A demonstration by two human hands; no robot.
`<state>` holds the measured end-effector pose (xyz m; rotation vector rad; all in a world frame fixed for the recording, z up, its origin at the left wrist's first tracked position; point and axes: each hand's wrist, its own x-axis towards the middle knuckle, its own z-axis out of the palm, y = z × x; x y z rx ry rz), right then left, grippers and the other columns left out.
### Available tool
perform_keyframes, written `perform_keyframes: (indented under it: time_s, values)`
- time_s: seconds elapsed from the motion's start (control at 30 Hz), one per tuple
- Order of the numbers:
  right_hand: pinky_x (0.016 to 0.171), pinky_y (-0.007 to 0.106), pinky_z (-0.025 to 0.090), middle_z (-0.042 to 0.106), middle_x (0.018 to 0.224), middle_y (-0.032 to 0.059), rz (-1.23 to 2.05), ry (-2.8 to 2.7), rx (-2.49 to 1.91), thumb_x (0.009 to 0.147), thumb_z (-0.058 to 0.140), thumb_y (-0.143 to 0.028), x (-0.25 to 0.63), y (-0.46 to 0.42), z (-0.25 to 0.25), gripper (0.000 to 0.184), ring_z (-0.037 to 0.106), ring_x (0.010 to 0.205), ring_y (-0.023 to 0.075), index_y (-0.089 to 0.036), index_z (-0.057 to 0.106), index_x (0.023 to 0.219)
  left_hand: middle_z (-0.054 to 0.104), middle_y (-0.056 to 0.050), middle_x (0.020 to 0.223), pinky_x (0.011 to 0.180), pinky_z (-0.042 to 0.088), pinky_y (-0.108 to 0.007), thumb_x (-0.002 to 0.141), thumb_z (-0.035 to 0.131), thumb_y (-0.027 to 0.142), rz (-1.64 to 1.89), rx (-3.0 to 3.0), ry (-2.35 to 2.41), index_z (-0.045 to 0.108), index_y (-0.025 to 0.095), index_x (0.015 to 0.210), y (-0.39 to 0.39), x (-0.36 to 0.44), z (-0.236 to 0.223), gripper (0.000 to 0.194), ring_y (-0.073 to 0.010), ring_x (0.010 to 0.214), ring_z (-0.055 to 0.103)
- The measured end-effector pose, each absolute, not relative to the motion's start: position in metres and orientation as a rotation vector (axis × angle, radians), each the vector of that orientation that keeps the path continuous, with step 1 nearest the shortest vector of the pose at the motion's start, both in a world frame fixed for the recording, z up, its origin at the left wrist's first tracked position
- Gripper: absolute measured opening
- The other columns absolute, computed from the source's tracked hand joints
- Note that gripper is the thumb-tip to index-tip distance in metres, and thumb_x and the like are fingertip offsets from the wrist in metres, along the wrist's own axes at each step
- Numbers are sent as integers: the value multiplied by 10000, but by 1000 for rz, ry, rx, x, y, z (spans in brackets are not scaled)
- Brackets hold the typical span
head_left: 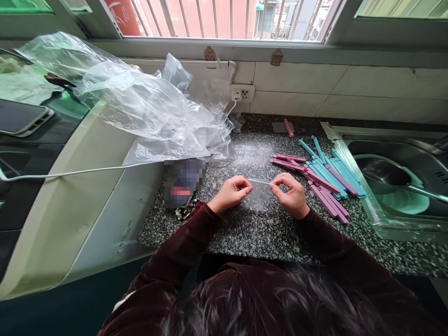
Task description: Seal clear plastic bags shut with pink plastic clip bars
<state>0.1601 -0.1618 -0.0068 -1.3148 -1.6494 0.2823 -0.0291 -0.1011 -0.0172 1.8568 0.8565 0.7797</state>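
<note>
Both hands hold a small clear plastic bag (pixel 259 193) over the speckled granite counter (pixel 245 233). My left hand (pixel 229 193) pinches the bag's upper left corner with fingers closed. My right hand (pixel 290 195) pinches its upper right corner the same way. Just right of my right hand lies a heap of several pink sticks (pixel 324 193) and teal sticks (pixel 336 168), narrow flat plastic pieces.
A big crumpled clear plastic sheet (pixel 140 102) covers the counter's back left. A blurred dark packet (pixel 184 181) lies left of my hands. A steel sink (pixel 395 177) with a green basin is at right. A wall socket (pixel 242 93), white cable and phone (pixel 21 116) are at left.
</note>
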Motion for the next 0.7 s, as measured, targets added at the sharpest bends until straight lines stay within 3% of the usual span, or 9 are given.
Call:
perform_keyframes:
  time_s: [0.17, 0.7]
  values:
    - [713, 349, 457, 604, 745, 30, 323, -1707, -1324, 764, 607, -243, 161, -162, -8, 53, 556, 746, 177, -206, 582, 736, 578, -15, 683, 683, 413, -257, 747, 579, 208, 789, 1921, 792, 582, 145, 643, -102, -29, -18, 122, -124, 692, 515]
    - [667, 340, 434, 574, 649, 14, 269, -1722, -1289, 773, 573, -204, 157, -162, -6, 156, 521, 677, 166, -211, 543, 620, 575, -14, 682, 685, 417, -258, 752, 570, 214, 727, 1920, 789, 576, 147, 641, -104, -27, -15, 129, -121, 683, 509]
